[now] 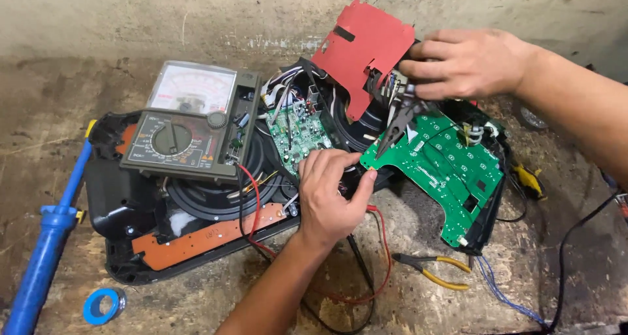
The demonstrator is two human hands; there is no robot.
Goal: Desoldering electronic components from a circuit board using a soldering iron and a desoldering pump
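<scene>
Work in hand, by the look of it: fault-finding on an opened speaker casing [131, 243], lower left to centre of the frame, with its boards pulled out.

The left hand [330, 194], centre, is closed in a pinch at the near corner of the large green circuit board [451, 171], steadying it – what sits between the fingertips cannot be told. The right hand [468, 64], upper right, is curled shut on needle-nose pliers [396, 126], tips pointing down at that board's upper-left edge.

Judged next move: a fine, steady pick with the plier tips; the board must not shift.

Surroundings – 1 meter [186, 122] resting on the casing, its red lead [255, 204] running under the left wrist; a red insulating sheet [363, 54] crowding the right hand; a blue solder sucker [46, 243] and yellow-handled cutters [435, 269] lying apart.
</scene>
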